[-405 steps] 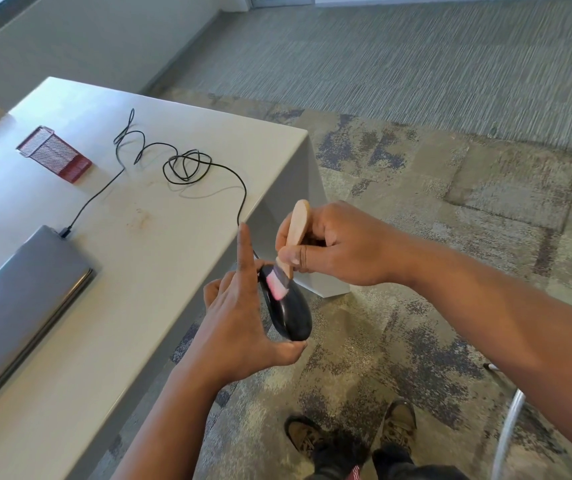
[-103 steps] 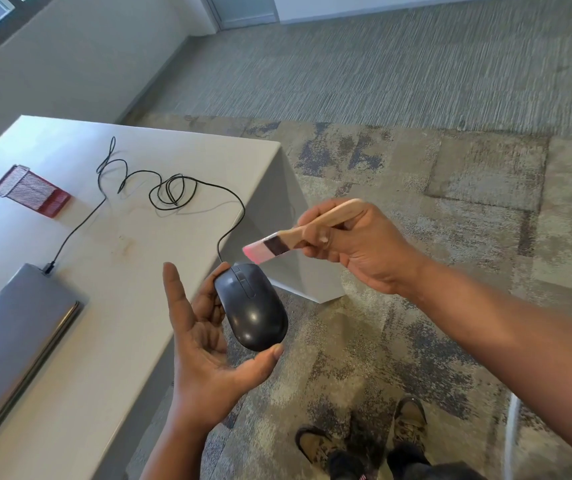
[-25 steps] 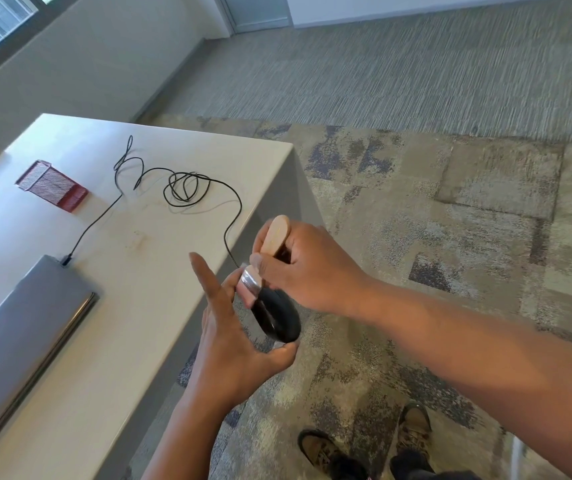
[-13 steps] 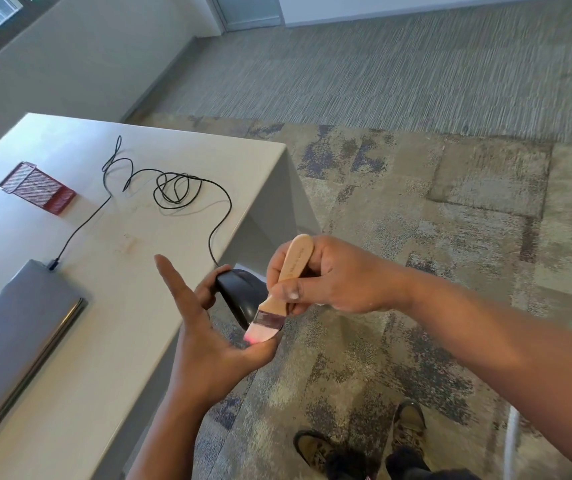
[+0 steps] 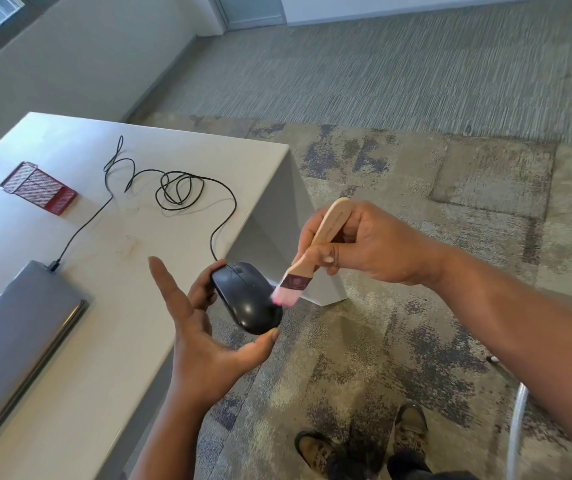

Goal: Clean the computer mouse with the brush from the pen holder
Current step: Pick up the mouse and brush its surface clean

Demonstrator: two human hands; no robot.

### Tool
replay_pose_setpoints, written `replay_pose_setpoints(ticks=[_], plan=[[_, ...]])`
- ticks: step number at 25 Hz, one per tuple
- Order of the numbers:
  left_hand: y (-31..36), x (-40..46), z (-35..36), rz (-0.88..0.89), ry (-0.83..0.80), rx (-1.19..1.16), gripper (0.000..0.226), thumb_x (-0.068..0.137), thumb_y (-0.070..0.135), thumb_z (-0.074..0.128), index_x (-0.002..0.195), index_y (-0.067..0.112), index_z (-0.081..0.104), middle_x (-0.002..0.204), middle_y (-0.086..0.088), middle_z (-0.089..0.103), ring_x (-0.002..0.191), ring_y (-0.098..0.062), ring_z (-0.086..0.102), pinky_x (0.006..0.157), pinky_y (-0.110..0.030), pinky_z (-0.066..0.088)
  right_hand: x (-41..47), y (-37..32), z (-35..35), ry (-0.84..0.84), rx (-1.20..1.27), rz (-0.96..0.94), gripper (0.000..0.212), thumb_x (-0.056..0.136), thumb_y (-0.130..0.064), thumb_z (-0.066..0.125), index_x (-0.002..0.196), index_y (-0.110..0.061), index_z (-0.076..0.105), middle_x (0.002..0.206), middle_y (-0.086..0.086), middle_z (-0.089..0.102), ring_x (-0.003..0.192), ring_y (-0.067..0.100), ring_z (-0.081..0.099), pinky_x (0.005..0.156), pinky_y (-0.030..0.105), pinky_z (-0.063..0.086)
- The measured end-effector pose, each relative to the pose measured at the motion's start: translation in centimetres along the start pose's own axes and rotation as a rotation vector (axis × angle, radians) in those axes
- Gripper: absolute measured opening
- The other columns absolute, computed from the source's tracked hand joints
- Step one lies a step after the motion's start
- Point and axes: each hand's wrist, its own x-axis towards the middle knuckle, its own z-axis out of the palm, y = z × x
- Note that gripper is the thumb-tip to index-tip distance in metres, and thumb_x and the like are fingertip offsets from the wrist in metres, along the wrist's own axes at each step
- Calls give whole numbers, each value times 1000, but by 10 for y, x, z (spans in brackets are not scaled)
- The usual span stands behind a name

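My left hand (image 5: 204, 344) holds a black wired computer mouse (image 5: 246, 301) between thumb and fingertips, just past the table's right edge, with the index finger stretched out. My right hand (image 5: 357, 244) grips the wooden handle of a small brush (image 5: 315, 247). Its pink bristles touch the right side of the mouse. The red mesh pen holder (image 5: 40, 187) lies on its side at the far left of the table.
The mouse's black cable (image 5: 177, 187) loops over the white table (image 5: 111, 237) to a closed grey laptop (image 5: 14, 337) at the left. Patterned carpet lies to the right, with my shoes (image 5: 364, 441) below. A white tube (image 5: 516, 434) stands at the lower right.
My right hand has lifted and swung the brush from the mouse's near end to its right side. The mouse's top is now uncovered.
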Motion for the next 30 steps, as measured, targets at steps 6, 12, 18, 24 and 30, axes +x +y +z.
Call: replay_pose_setpoints(ticks=[6, 12, 18, 24, 30], plan=[[-2, -3, -3, -42, 4, -155, 163, 64, 19, 95, 168, 20, -30, 148, -7, 65, 141, -32, 60, 118, -78, 39, 1, 17, 2, -125, 103, 5, 8, 93, -7, 72, 99, -1, 72, 100, 32, 70, 87, 25, 67, 70, 29, 57], [-1, -4, -7, -121, -7, -246, 160, 63, 12, 94, 171, 28, -22, 153, -6, 63, 146, -38, 56, 112, -88, 35, 8, 29, 2, 185, 97, 59, 5, 93, -4, 71, 97, -4, 72, 90, 5, 75, 84, 13, 70, 68, 31, 56], [4, -9, -6, -122, -54, -206, 155, 65, 11, 95, 172, 31, -16, 159, -16, 56, 148, -44, 53, 107, -89, 39, 23, 29, 27, 306, 274, -16, 5, 92, -7, 71, 95, -10, 73, 91, 7, 76, 84, 14, 71, 72, 26, 59], [6, -10, -8, -121, -37, -151, 156, 67, 23, 103, 174, 37, -11, 161, -14, 54, 150, -45, 51, 109, -89, 37, 28, 38, 34, 336, 47, 155, 4, 98, -12, 69, 97, -11, 73, 87, 5, 76, 82, 11, 73, 72, 24, 57], [11, -1, -13, -120, 57, -122, 155, 71, 43, 103, 175, 33, -12, 161, -12, 54, 152, -38, 50, 116, -83, 35, 38, 29, 35, 442, 366, 272, 8, 101, -21, 63, 95, -17, 66, 76, 0, 73, 70, 9, 69, 66, 26, 58]])
